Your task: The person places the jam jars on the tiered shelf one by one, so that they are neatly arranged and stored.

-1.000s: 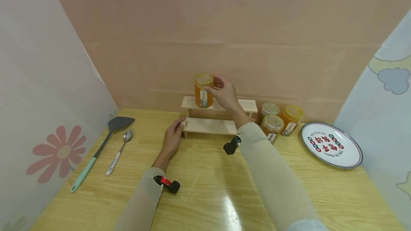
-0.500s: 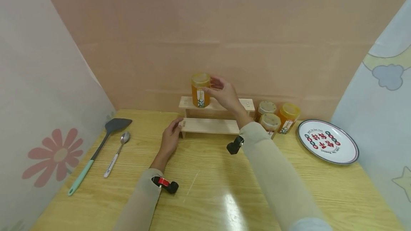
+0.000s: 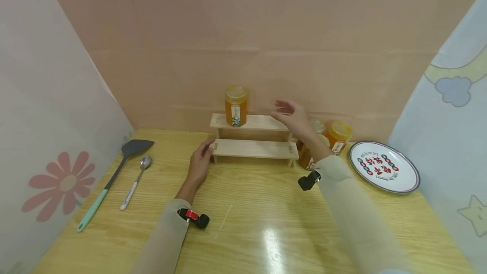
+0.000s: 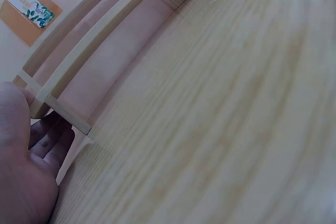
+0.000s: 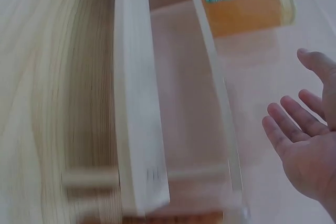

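Shelf [image 3: 255, 149], two-tiered, left end gripped by the left hand [image 3: 199, 162]; right hand [image 3: 294, 118] hangs empty; there's the orange jar [image 3: 236, 109], upright at left on the top tier [image 3: 262, 121]: probably weighty, stiff, slick, so wrap its sides.

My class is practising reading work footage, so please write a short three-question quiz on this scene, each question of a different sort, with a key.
1. Multiple choice: What stands on the upper tier of the two-tier wooden stand?
A) a spoon
B) a yellow-lidded jar
C) a plate

2. True or false: The right hand is gripping the yellow-lidded jar on the upper tier.

3. Fill in the blank: The left hand holds the left end of the ____ tier.

Key:
1. B
2. False; the right hand is open and apart from that jar.
3. lower
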The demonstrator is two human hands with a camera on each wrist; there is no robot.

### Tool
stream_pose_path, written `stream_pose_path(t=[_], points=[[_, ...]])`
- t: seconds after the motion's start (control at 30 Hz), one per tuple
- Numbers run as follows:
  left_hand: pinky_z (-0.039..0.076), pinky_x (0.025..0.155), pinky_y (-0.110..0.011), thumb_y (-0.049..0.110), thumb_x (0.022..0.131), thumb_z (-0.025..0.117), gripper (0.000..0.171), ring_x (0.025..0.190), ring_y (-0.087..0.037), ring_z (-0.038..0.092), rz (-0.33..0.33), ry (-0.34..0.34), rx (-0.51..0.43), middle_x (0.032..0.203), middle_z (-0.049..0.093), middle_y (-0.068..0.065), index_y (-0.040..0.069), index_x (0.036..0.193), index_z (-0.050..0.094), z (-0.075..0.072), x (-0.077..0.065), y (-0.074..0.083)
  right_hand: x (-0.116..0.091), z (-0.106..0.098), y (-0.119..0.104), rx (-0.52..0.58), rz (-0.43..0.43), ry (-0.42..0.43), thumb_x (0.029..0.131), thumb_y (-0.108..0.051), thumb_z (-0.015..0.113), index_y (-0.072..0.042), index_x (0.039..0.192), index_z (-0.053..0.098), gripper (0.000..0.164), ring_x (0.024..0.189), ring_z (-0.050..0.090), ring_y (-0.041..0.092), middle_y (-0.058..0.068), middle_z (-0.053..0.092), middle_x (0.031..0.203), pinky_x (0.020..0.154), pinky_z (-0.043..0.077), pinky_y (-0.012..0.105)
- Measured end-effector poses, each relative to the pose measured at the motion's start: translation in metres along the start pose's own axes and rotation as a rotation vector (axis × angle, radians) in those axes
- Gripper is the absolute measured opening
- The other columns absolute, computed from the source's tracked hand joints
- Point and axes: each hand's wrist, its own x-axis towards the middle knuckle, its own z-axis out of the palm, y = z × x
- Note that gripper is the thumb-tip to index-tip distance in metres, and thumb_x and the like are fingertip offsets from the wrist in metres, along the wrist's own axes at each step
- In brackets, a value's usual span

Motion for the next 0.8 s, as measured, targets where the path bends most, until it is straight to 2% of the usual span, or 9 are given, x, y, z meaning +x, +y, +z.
stream_pose_path(t=[0.2, 0.33, 0.4, 0.5, 0.57, 0.63, 0.7, 0.8], points=[[0.037, 0.123, -0.051, 0.024, 0.111, 0.045, 0.041, 0.153, -0.030, 0.039, -0.011, -0.006, -0.001, 0.164, 0.042, -0.008, 0.015, 0.150, 0.053, -0.001, 0.000, -0.001, -0.021, -0.035, 0.011, -0.095, 0.017, 0.008, 0.099, -0.035, 0.071, -0.009, 0.155, 0.045, 0.067, 0.141, 0.052, 0.038, 0.018, 0.052, 0.155, 0.116, 0.045, 0.056], [0.037, 0.123, -0.051, 0.025, 0.111, 0.044, 0.041, 0.153, -0.031, 0.039, -0.010, -0.006, 0.002, 0.164, 0.042, -0.009, 0.016, 0.150, 0.053, -0.002, 0.002, -0.003, -0.030, -0.059, 0.022, -0.145, 0.013, 0.047, 0.099, -0.033, 0.070, -0.007, 0.154, 0.047, 0.065, 0.139, 0.054, 0.040, 0.020, 0.053, 0.153, 0.114, 0.047, 0.053], [0.037, 0.123, -0.052, 0.024, 0.111, 0.044, 0.041, 0.152, -0.031, 0.040, -0.010, -0.004, 0.005, 0.164, 0.043, -0.009, 0.017, 0.150, 0.053, -0.002, 0.001, -0.002, -0.034, -0.071, 0.028, -0.174, 0.002, 0.067, 0.100, -0.030, 0.069, -0.004, 0.154, 0.046, 0.064, 0.138, 0.054, 0.041, 0.022, 0.053, 0.153, 0.112, 0.050, 0.045], [0.038, 0.123, -0.051, 0.025, 0.111, 0.044, 0.040, 0.152, -0.030, 0.041, -0.016, -0.001, 0.007, 0.163, 0.044, -0.008, 0.018, 0.149, 0.053, -0.003, 0.001, -0.002, -0.040, -0.088, 0.039, -0.207, 0.019, 0.100, 0.100, -0.031, 0.069, -0.004, 0.154, 0.046, 0.064, 0.137, 0.055, 0.040, 0.023, 0.053, 0.153, 0.101, 0.054, 0.020], [0.038, 0.123, -0.051, 0.026, 0.111, 0.044, 0.040, 0.152, -0.030, 0.041, -0.018, 0.003, 0.010, 0.163, 0.044, -0.007, 0.018, 0.149, 0.054, -0.003, 0.000, -0.001, -0.044, -0.099, 0.046, -0.217, 0.036, 0.120, 0.100, -0.033, 0.069, -0.004, 0.154, 0.046, 0.065, 0.137, 0.055, 0.038, 0.022, 0.053, 0.153, 0.091, 0.050, 0.007], [0.038, 0.123, -0.051, 0.026, 0.111, 0.044, 0.040, 0.152, -0.029, 0.041, -0.018, 0.005, 0.013, 0.163, 0.044, -0.007, 0.018, 0.149, 0.054, -0.004, 0.001, -0.002, -0.049, -0.109, 0.052, -0.222, 0.063, 0.139, 0.100, -0.036, 0.068, -0.006, 0.154, 0.045, 0.066, 0.137, 0.054, 0.036, 0.022, 0.052, 0.154, 0.086, 0.044, 0.000], [0.038, 0.123, -0.051, 0.026, 0.111, 0.044, 0.040, 0.152, -0.030, 0.041, -0.016, 0.004, 0.015, 0.164, 0.043, -0.007, 0.018, 0.149, 0.054, -0.004, 0.001, -0.002, -0.055, -0.118, 0.058, -0.246, 0.079, 0.161, 0.101, -0.037, 0.067, -0.006, 0.155, 0.044, 0.066, 0.138, 0.053, 0.037, 0.021, 0.051, 0.154, 0.097, 0.050, 0.010], [0.037, 0.123, -0.051, 0.027, 0.111, 0.044, 0.041, 0.152, -0.030, 0.040, -0.011, 0.000, 0.006, 0.164, 0.043, -0.007, 0.018, 0.150, 0.053, -0.004, 0.001, -0.003, -0.063, -0.130, 0.069, -0.273, 0.102, 0.190, 0.100, -0.041, 0.066, -0.006, 0.155, 0.043, 0.070, 0.141, 0.049, 0.040, 0.022, 0.049, 0.156, 0.115, 0.047, 0.039]])
